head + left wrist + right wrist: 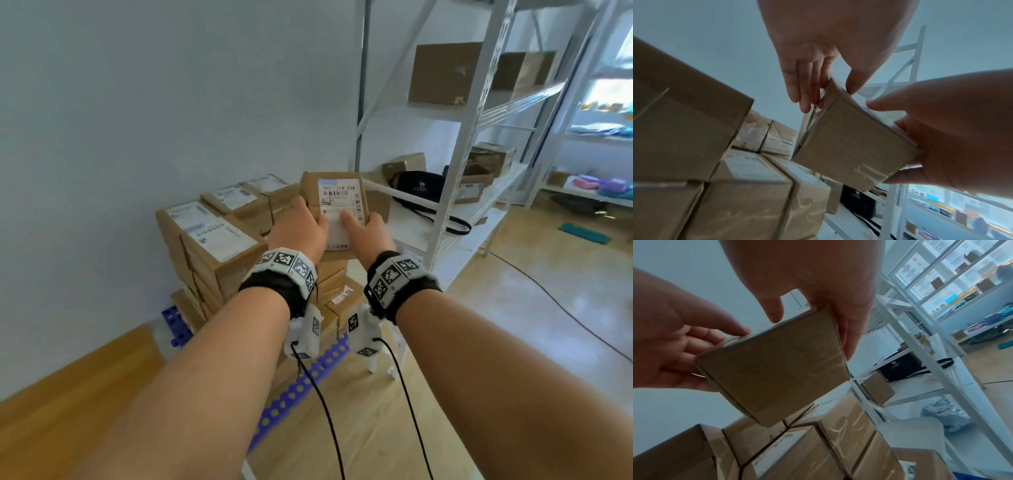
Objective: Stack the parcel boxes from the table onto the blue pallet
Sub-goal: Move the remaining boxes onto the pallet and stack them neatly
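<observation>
A small brown parcel box (337, 205) with a white shipping label is held between both hands, tilted, in the air above the right side of the stack. My left hand (308, 222) grips its left edge, thumb on the label side and fingers along the side. Opposite, my right hand (363, 222) grips the right edge the same way. The left wrist view shows the box's plain underside (855, 146) clear of the stacked boxes (735, 178). Several taped parcel boxes (212, 240) are piled in layers on the blue pallet (298, 387), against the wall.
White metal shelving (479, 154) stands close on the right, holding cardboard boxes (445, 73) and a black bag (419, 186). A pale wall (137, 120) runs behind and left of the stack. Cables (548, 301) lie on the wooden floor.
</observation>
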Demonstrator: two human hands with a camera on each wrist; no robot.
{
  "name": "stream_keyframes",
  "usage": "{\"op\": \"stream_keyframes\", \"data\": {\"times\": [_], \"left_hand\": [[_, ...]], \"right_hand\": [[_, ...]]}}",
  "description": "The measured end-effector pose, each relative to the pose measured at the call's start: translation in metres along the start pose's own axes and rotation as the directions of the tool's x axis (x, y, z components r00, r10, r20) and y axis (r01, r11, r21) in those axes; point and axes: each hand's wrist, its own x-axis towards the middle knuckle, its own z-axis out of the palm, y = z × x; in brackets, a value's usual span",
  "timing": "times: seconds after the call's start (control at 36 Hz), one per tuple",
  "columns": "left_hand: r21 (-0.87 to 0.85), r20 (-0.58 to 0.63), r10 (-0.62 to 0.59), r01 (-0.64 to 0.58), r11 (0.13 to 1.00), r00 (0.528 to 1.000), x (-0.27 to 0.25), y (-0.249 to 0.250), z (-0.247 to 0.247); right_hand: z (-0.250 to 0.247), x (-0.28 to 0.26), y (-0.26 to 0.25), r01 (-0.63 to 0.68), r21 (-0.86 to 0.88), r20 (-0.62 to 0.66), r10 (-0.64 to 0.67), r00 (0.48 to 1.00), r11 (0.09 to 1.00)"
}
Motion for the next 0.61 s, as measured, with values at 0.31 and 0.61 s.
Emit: {"op": "stream_keyframes", "data": {"times": [0.31,0.61], "left_hand": [[0.376,-0.102,-0.056,0.091,0.922,0.993,0.046,-0.028,-0.016],[0.447,-0.160,-0.308,0.347,0.824,0.938,0.053,-0.045,-0.006]], "right_hand": [[0.038,0.062,-0.018,0.070,-0.075,0.279,-0.046,0.959,0.995],[0.063,0.091,-0.021,0.190,-0.204,0.497,-0.066,0.865,0.960]]}}
